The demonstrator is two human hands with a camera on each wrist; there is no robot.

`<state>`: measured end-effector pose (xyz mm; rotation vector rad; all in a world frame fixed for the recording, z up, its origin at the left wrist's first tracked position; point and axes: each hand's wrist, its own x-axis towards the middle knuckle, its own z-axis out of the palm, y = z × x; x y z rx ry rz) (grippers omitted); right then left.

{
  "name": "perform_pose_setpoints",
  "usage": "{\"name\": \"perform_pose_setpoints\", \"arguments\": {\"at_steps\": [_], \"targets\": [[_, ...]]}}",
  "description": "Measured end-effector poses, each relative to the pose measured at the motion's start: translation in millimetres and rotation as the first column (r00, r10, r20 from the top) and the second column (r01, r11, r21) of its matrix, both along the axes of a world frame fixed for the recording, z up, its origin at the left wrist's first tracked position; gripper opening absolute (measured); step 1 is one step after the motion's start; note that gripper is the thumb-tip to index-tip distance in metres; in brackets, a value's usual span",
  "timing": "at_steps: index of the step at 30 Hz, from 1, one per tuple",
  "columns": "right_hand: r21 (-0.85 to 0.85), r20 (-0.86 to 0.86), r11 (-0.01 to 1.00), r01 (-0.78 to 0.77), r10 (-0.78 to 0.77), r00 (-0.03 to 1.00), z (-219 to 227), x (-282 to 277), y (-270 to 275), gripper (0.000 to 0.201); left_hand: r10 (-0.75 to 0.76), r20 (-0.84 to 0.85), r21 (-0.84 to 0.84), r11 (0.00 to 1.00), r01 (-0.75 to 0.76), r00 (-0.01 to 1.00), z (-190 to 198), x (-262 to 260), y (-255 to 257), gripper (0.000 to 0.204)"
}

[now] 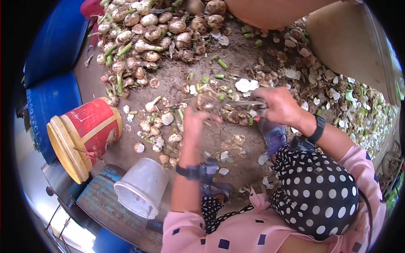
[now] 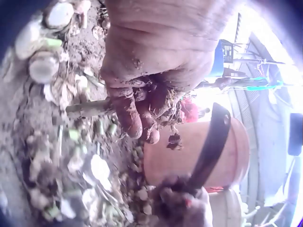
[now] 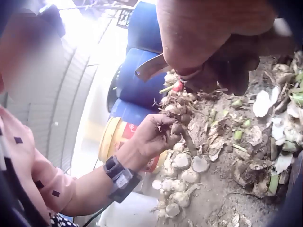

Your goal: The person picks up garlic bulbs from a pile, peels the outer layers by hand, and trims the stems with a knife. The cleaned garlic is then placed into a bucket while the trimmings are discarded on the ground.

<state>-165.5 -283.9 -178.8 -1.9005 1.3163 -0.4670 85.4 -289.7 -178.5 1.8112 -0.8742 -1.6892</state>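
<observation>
In the head view my left hand (image 1: pixel 195 122) grips a soil-covered garlic bulb (image 1: pixel 206 100). The left wrist view shows its stem (image 2: pixel 87 109) sticking out on one side of the curled fingers and dirty roots (image 2: pixel 174 111) on the other; the palm hides most of the bulb. My right hand (image 1: pixel 280 105) holds a knife (image 1: pixel 242 103) by the handle, with the blade pointing toward the left hand. Seen from the left wrist, the dark, slightly curved blade (image 2: pixel 213 146) stands apart from the bulb. Trimmed bulbs (image 1: pixel 158 126) lie on the ground beside my left hand.
A heap of untrimmed garlic (image 1: pixel 147 33) lies ahead. White slices and stem pieces (image 1: pixel 337 97) cover the ground at right. A red-and-yellow bucket (image 1: pixel 95 126), a white bucket (image 1: pixel 143 185) and blue drums (image 1: pixel 52 97) stand left. An orange tub (image 1: pixel 274 10) is at the top.
</observation>
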Motion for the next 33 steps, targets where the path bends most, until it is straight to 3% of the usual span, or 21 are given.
{"name": "perform_pose_setpoints", "arguments": {"at_steps": [2,3,4,5,8,10,12,14,17,23,25,28,32,33], "targets": [[-0.063,-0.048,0.993,-0.097,0.095,0.994,18.5,7.6,-1.3,0.025,-0.106,-0.126,-0.194,0.978,0.08,0.986,1.0,-13.8,31.7,0.034],[-0.063,-0.052,0.993,-0.095,0.092,0.994,22.9,10.2,-0.5,0.025,-0.109,-0.13,-0.195,0.977,0.082,0.985,5.4,-23.0,41.9,0.034],[-0.108,-0.076,0.982,-0.153,0.145,0.987,26.3,12.5,0.4,0.025,0.134,-0.257,-0.048,0.987,-0.151,0.957,12.0,-32.4,49.6,0.031],[-0.15,-0.1,0.966,-0.211,0.198,0.975,28.3,13.2,2.9,0.028,0.38,-0.338,0.127,0.925,-0.358,0.861,18.8,-39.2,54.1,0.027],[-0.168,-0.099,0.977,-0.13,0.115,0.988,20.4,12.5,6.6,0.026,0.313,-0.374,0.147,0.95,-0.277,0.873,39.8,-51.8,52.3,0.026],[-0.129,-0.159,0.985,-0.115,0.093,0.983,17.1,6.0,8.0,0.027,0.375,-0.274,0.167,0.926,-0.34,0.886,48.2,-58.2,52.5,0.027],[0.019,-0.065,1.0,-0.016,0.017,0.998,15.8,6.8,14.1,0.028,0.408,-0.248,0.155,0.912,-0.38,0.879,45.9,-56.2,51.6,0.029],[0.004,-0.062,1.0,-0.023,0.023,0.998,23.6,5.0,13.6,0.032,0.453,-0.197,0.169,0.889,-0.425,0.869,46.5,-57.7,50.5,0.029],[-0.069,-0.024,0.993,-0.092,0.091,0.996,34.8,8.2,7.1,0.025,0.368,-0.304,0.154,0.929,-0.336,0.879,44.3,-56.0,48.0,0.026],[-0.114,-0.14,0.982,-0.15,0.134,0.981,30.9,12.6,6.9,0.022,0.358,-0.307,0.156,0.933,-0.324,0.882,39.8,-53.8,53.4,0.024],[-0.18,-0.157,0.973,-0.144,0.116,0.981,33.2,10.9,5.3,0.022,0.308,-0.42,0.204,0.949,-0.241,0.854,37.9,-49.2,55.4,0.025],[-0.183,-0.092,0.969,-0.168,0.153,0.984,35.4,8.8,5.0,0.022,0.356,-0.421,0.268,0.927,-0.261,0.834,28.4,-43.2,62.0,0.026],[-0.2,-0.099,0.963,-0.179,0.162,0.982,38.1,9.1,7.2,0.023,0.353,-0.354,0.226,0.931,-0.287,0.866,25.6,-35.6,66.8,0.03],[-0.213,-0.071,0.961,-0.174,0.162,0.984,38.1,9.2,6.7,0.024,0.41,-0.54,0.29,0.91,-0.295,0.735,24.2,-32.2,66.9,0.032]]}}
